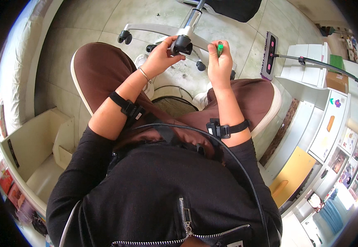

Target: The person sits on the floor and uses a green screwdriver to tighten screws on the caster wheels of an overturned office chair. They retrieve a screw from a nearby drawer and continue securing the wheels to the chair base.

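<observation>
Head view, looking straight down at seated person in black zip jacket and brown trousers, knees spread, white shoes on tiled floor (84, 24). Left hand (159, 57) raised over left knee, fingers curled around black caster (183, 44) on white chair base (175, 31), thumb and fingertips touching wheel housing; grasping caster. Bracelet on left wrist, black strap band on left forearm. Right hand (220, 66) clenched in fist around green tool (219, 48), held upright, green tip sticking out above knuckles; tool kind not clear, probably screwdriver handle or marker. Tool just right of caster, apart from it, not touching. Black strap band on right forearm too, black cable (228, 152) running from chest across right arm. Chair base upside view not certain: star legs spreading toward upper left and lower right, silver column (192, 17) going up to black seat (232, 8) at top edge. Second caster (124, 36) at end of left leg, further casters just below hands, partly hidden. Broom (269, 55) with pink-and-dark bristle head lying on floor right of right hand, long handle reaching toward right rim. White shelf unit (327, 123) at right with cards, pictures and yellow panel. Open white box or drawer (35, 144) at lower left beside left leg, coloured items at its outer edge, too blurred to tell.
</observation>
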### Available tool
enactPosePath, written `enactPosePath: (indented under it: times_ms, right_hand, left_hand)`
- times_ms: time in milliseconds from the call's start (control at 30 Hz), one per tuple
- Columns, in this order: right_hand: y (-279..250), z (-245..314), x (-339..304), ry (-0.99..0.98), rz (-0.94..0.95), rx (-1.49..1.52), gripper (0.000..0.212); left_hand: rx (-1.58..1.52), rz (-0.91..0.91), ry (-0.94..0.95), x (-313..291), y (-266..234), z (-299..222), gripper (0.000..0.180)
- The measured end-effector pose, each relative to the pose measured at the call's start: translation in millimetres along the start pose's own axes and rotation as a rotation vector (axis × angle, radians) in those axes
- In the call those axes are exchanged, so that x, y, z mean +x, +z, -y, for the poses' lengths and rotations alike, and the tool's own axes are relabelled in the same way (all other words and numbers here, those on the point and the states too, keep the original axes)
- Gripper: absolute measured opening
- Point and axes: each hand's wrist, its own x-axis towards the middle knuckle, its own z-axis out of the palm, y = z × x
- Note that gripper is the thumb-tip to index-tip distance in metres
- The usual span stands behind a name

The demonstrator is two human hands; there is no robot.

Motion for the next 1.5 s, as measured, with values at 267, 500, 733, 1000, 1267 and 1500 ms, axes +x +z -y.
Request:
enactPosePath:
  times_ms: [267,500,733,1000,1267,1500]
  right_hand:
    - [9.3,-9.9,-7.2,0.162,0.269,-0.097,0.034]
    - [27.8,-6.5,-30.1,0.751,0.366,0.454,0.026]
    - [55.6,6.6,-31.7,0.862,0.246,0.747,0.016]
    - [45.5,2.9,-28.5,0.757,0.107,0.671,0.03]
    - [32.9,4.6,-23.2,0.153,0.188,0.368,0.047]
    - [21.5,1.0,-20.4,0.257,0.172,0.396,0.04]
  left_hand:
    - [-0.006,0.028,-0.046,-8.0,-7.5,-5.1,0.058]
    - [0.015,0.015,0.101,-15.8,-10.2,-9.9,0.063]
    - [0.266,-0.095,0.207,-12.8,-17.0,-18.1,0.056]
    - [0.193,-0.316,0.365,-12.5,-23.2,-27.1,0.047]
    - [0.21,-0.276,0.182,-9.2,-2.3,-25.0,0.044]
    - [0.33,-0.252,0.355,-6.5,2.6,-35.1,0.029]
